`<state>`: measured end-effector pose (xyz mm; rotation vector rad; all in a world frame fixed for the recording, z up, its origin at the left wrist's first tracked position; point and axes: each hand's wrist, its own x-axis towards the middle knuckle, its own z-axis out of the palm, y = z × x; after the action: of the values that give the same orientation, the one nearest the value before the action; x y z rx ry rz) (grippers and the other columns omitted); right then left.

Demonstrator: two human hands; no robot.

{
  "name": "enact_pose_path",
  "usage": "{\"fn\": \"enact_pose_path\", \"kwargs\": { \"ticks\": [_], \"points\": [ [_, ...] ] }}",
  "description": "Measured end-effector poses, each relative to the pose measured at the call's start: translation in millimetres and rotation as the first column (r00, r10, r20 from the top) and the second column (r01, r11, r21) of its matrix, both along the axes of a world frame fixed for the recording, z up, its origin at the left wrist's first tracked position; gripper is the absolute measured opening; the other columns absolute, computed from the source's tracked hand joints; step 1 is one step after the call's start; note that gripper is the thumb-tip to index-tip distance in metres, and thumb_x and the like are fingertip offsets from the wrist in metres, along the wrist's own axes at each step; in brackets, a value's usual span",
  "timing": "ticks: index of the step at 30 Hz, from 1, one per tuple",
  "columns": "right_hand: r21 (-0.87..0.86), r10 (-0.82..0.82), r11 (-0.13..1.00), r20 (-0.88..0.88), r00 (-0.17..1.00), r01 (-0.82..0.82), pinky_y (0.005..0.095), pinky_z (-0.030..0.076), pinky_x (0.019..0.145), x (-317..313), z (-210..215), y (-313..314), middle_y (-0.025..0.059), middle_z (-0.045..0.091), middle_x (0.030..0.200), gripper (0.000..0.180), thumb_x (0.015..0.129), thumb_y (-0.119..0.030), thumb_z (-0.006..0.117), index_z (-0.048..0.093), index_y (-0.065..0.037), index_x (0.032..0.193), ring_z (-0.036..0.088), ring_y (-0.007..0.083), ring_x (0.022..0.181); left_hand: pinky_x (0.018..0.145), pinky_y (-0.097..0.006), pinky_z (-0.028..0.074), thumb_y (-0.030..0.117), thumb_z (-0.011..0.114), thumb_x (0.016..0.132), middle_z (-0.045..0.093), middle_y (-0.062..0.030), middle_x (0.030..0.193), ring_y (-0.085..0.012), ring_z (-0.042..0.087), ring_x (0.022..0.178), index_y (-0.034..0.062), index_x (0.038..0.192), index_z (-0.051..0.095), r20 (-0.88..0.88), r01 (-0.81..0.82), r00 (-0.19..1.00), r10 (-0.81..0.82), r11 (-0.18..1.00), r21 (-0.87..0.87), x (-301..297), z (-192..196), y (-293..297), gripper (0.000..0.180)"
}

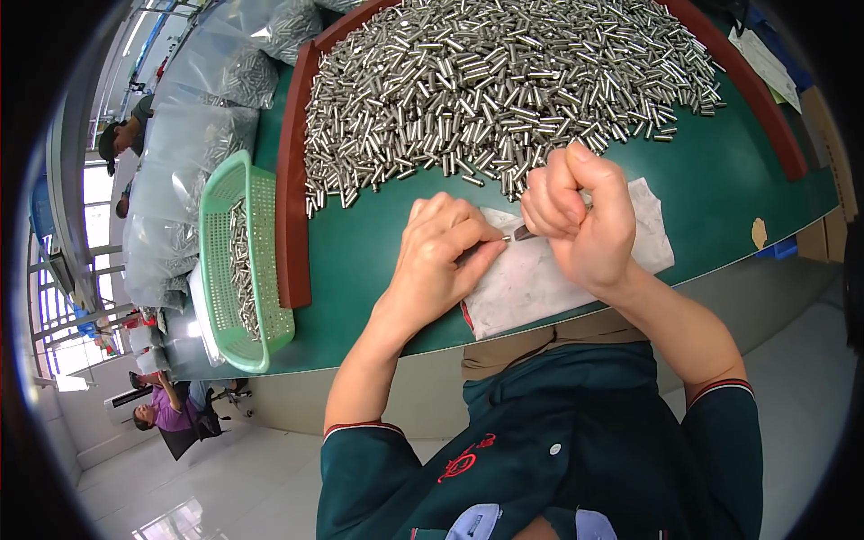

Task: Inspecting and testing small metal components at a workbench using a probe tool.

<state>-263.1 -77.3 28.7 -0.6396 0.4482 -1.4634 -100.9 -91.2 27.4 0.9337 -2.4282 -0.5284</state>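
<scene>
My left hand is over the white cloth, its thumb and forefinger pinched on a small metal pin. Only the pin's end shows past the fingertips. Facing it, my right hand is curled in a fist around a thin tool with a dark, flat tip. That tip points at the pin, close to it; whether the two touch I cannot tell. Most of the tool is hidden in the fist. Under both hands lies the smudged white cloth, spread on the green tabletop.
A big heap of loose metal pins covers the far tabletop, walled by dark red rails. On the left stands a light green basket with more pins, beside clear bags of pins. A person in purple sits further left.
</scene>
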Motion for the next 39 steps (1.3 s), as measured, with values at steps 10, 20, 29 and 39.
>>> {"fn": "enact_pose_path", "kwargs": {
  "ticks": [10,20,29,39],
  "points": [
    [-0.016,0.029,0.999,-0.084,0.996,-0.03,0.0243,0.017,0.039,0,-1,-1,-0.002,0.024,0.043,0.04,0.088,-0.025,0.026,0.027,-0.011,0.051,0.015,0.008,0.039,0.058,-0.031,0.031,0.004,0.067,0.061,0.048,-0.002,0.065,-0.0195,0.044,0.062,0.0069,0.067,0.058,-0.015,0.0,1.0,-0.001,1.0,-0.005,-2,-1,-1,0.011],
    [-0.014,0.026,1.0,-0.074,0.997,-0.027,0.0228,0.018,0.04,3,-1,1,-0.0024,0.026,0.045,0.038,0.087,-0.021,0.03,0.028,-0.009,0.051,0.02,0.0064,0.041,0.058,-0.031,0.032,0.004,0.067,0.06,0.048,-0.0021,0.064,-0.02,0.045,0.062,0.0063,0.065,0.057,-0.033,-0.012,0.999,0.012,1.0,0.001,-2,-4,1,0.012],
    [-0.09,-0.067,0.995,-0.238,0.969,0.047,0.0213,0.022,0.043,12,1,5,-0.0015,0.031,0.049,0.036,0.086,-0.017,0.033,0.03,-0.006,0.051,0.026,0.0054,0.046,0.056,-0.032,0.035,0.002,0.066,0.059,0.049,-0.0036,0.065,-0.0218,0.046,0.062,0.0044,0.064,0.056,-0.02,-0.051,0.999,0.051,0.999,-0.014,-6,-4,2,0.011],
    [-0.079,-0.085,0.993,-0.019,0.996,0.083,0.0244,0.016,0.04,-2,-2,0,-0.0028,0.023,0.042,0.038,0.087,-0.025,0.027,0.027,-0.012,0.051,0.015,0.0076,0.038,0.06,-0.027,0.039,0.003,0.064,0.068,0.053,-0.0052,0.074,-0.0166,0.048,0.067,0.0013,0.074,0.058,-0.159,-0.062,0.984,0.085,0.988,0.144,4,3,-3,0.008]
  ]
}}
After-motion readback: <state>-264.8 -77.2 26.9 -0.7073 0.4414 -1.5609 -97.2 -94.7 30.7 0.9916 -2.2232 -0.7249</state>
